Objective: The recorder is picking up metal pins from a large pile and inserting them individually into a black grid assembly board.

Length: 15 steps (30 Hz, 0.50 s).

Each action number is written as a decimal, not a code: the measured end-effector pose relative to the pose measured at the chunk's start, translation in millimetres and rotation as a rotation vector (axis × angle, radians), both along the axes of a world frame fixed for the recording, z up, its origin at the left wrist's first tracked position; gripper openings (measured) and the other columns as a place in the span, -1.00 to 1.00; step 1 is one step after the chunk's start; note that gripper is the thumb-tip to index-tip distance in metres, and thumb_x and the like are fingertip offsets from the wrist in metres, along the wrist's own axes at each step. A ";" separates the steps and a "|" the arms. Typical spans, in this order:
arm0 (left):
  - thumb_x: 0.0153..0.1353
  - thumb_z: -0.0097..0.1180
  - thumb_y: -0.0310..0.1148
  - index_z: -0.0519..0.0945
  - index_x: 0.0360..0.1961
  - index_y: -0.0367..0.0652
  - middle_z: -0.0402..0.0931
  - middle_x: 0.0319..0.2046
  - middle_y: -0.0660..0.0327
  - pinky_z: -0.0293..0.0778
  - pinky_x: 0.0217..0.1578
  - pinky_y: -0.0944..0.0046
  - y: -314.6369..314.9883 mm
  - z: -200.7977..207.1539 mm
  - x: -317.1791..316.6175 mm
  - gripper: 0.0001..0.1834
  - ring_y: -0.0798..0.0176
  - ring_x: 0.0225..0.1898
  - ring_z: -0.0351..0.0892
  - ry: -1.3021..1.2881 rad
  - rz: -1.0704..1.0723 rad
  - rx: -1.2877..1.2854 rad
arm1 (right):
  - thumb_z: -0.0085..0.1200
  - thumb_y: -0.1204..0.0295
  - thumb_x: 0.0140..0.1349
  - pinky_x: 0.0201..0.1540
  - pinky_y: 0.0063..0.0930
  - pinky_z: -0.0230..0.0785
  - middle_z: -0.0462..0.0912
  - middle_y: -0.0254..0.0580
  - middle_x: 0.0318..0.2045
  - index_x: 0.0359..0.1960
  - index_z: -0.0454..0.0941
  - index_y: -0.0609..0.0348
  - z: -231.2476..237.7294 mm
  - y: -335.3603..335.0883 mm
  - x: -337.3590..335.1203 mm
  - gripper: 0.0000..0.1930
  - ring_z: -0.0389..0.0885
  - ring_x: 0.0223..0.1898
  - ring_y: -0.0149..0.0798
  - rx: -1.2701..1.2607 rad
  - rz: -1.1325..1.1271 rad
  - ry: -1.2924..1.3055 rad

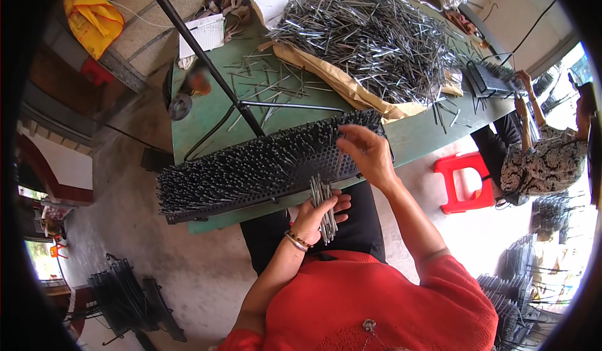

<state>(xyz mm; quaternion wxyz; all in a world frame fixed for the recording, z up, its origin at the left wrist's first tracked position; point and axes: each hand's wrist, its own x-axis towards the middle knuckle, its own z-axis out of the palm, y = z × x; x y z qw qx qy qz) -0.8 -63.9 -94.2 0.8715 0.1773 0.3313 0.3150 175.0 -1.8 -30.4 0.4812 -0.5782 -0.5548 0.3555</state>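
Note:
My left hand (311, 218) is closed around a bundle of thin metal rods (322, 210), just in front of a long black perforated rack (251, 202). Many dark rods (232, 169) stand upright in the rack's holes, packed over its left part and along its far side. Bare holes show at the right front. Over that right end, my right hand (365, 153) is closed in a pinch, thumb and fingers close together. Whatever lies between the fingertips is too small and blurred to make out.
Behind the rack, a large heap of loose rods (370, 43) lies on brown paper (332, 78) on a green table (407, 139). A black pole (200, 56) rises from the rack. At right, a co-worker (545, 156) handles another rack (492, 80) near a red stool (464, 181).

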 end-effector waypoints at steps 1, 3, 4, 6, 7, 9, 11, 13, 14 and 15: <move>0.27 0.02 -0.42 0.44 -0.01 -0.27 0.54 -0.12 0.04 0.58 -0.14 0.17 -2.1 0.0 1.7 -0.72 0.18 -0.10 0.58 0.009 -0.007 0.021 | 0.21 0.49 0.13 -0.31 -0.59 0.43 0.66 -0.28 -0.43 -0.16 0.58 0.24 -0.1 5.1 -2.0 -0.77 0.58 -0.38 -0.54 0.135 -0.049 -0.085; 0.28 0.02 -0.42 0.44 0.00 -0.27 0.56 -0.15 0.05 0.58 -0.15 0.17 -11.2 -3.5 4.0 -0.71 0.18 -0.14 0.60 0.011 -0.046 0.036 | 0.21 0.50 0.11 -0.31 -0.56 0.44 0.66 -0.22 -0.41 -0.17 0.58 0.24 -12.1 15.2 -7.1 -0.76 0.60 -0.39 -0.46 0.226 -0.084 -0.120; 0.28 0.01 -0.42 0.43 0.02 -0.27 0.57 -0.16 0.06 0.58 -0.15 0.17 -18.7 -9.1 4.5 -0.70 0.18 -0.16 0.60 0.004 -0.077 0.031 | 0.22 0.51 0.10 -0.31 -0.54 0.45 0.66 -0.16 -0.40 -0.17 0.58 0.25 -20.2 20.1 -9.1 -0.76 0.62 -0.39 -0.39 0.317 -0.117 -0.156; 0.27 0.03 -0.44 0.43 0.01 -0.29 0.56 -0.19 0.07 0.56 -0.12 0.22 -34.0 -21.2 2.4 -0.70 0.21 -0.17 0.60 0.020 -0.166 0.029 | 0.24 0.52 0.07 -0.31 -0.45 0.45 0.65 -0.15 -0.40 -0.21 0.59 0.23 -31.2 24.2 -11.9 -0.77 0.62 -0.39 -0.28 0.338 -0.113 -0.132; 0.27 0.03 -0.43 0.43 0.00 -0.28 0.56 -0.19 0.07 0.55 -0.11 0.23 -41.4 -24.2 -1.4 -0.71 0.21 -0.16 0.60 0.037 -0.217 0.038 | 0.24 0.51 0.05 -0.31 -0.42 0.43 0.64 -0.16 -0.41 -0.23 0.59 0.20 -33.2 26.0 -13.1 -0.78 0.59 -0.41 -0.24 0.417 -0.126 -0.238; 0.28 0.03 -0.42 0.43 -0.01 -0.28 0.56 -0.19 0.08 0.55 -0.10 0.24 -51.6 -28.2 -8.4 -0.71 0.22 -0.16 0.60 0.056 -0.267 0.045 | 0.25 0.51 0.02 -0.34 -0.36 0.35 0.61 -0.20 -0.48 -0.27 0.59 0.15 -33.5 28.6 -13.1 -0.79 0.51 -0.46 -0.16 0.544 -0.138 -0.374; 0.28 0.03 -0.40 0.43 -0.02 -0.26 0.56 -0.20 0.10 0.54 -0.09 0.25 -57.0 -27.2 -12.4 -0.73 0.22 -0.15 0.59 0.111 -0.363 0.164 | 0.26 0.51 0.02 -0.33 -0.39 0.34 0.60 -0.22 -0.50 -0.27 0.59 0.14 -30.6 27.5 -12.5 -0.80 0.50 -0.47 -0.18 0.564 -0.129 -0.415; 0.29 0.03 -0.39 0.43 -0.03 -0.24 0.56 -0.20 0.11 0.54 -0.10 0.24 -58.2 -30.9 -14.9 -0.73 0.22 -0.14 0.59 0.124 -0.370 0.163 | 0.26 0.50 0.01 -0.32 -0.42 0.32 0.59 -0.23 -0.52 -0.28 0.59 0.14 -31.7 27.3 -11.6 -0.80 0.50 -0.49 -0.20 0.586 -0.123 -0.457; 0.29 0.03 -0.39 0.43 -0.03 -0.23 0.56 -0.20 0.12 0.54 -0.11 0.24 -57.8 -31.6 -15.4 -0.74 0.22 -0.13 0.59 0.138 -0.378 0.163 | 0.26 0.49 0.01 -0.29 -0.42 0.31 0.59 -0.26 -0.49 -0.29 0.59 0.13 -34.9 27.6 -10.8 -0.80 0.50 -0.46 -0.22 0.590 -0.089 -0.495; 0.29 0.03 -0.39 0.43 -0.03 -0.23 0.56 -0.20 0.12 0.54 -0.11 0.24 -57.3 -31.5 -15.4 -0.74 0.22 -0.13 0.59 0.137 -0.379 0.163 | 0.27 0.47 0.00 -0.25 -0.42 0.30 0.59 -0.28 -0.46 -0.29 0.59 0.12 -36.5 27.8 -10.2 -0.80 0.51 -0.43 -0.24 0.593 -0.055 -0.533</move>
